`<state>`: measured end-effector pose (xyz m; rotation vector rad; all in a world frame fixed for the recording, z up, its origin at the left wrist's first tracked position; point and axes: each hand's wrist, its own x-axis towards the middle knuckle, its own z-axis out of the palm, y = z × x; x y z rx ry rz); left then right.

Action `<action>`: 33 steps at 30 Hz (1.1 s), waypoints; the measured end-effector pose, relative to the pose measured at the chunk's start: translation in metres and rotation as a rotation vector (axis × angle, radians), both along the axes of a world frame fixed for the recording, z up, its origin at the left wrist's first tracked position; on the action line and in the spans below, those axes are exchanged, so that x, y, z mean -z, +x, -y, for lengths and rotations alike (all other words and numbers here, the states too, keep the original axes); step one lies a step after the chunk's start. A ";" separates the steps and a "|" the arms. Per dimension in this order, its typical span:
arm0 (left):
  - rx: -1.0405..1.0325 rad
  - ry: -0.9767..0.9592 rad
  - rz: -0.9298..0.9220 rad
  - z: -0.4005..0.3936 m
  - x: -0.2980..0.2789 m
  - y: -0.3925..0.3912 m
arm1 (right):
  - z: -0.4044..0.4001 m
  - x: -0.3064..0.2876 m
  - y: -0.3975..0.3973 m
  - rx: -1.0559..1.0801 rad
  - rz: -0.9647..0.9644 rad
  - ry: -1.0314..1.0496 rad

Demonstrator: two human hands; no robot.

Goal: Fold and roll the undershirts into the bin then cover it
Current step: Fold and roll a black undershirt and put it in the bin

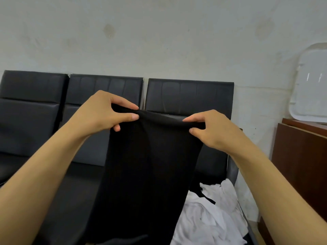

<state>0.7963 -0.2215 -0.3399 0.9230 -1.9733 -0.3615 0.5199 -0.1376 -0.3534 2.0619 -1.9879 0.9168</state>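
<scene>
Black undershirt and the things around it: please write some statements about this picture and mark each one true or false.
1. Both hands pinch the top edge of the black undershirt. True: the left hand and the right hand each hold it.
2. The black undershirt lies flat on a seat. False: it hangs down from the hands.
3. White garments are heaped at lower right. True.
4. The white lid covers a bin. False: it leans against the wall on the wooden cabinet.
5. The black chairs stand against the wall. True.
</scene>
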 end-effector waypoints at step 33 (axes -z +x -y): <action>-0.312 0.089 0.281 0.114 -0.022 0.171 | 0.225 0.004 0.114 -0.479 0.546 0.036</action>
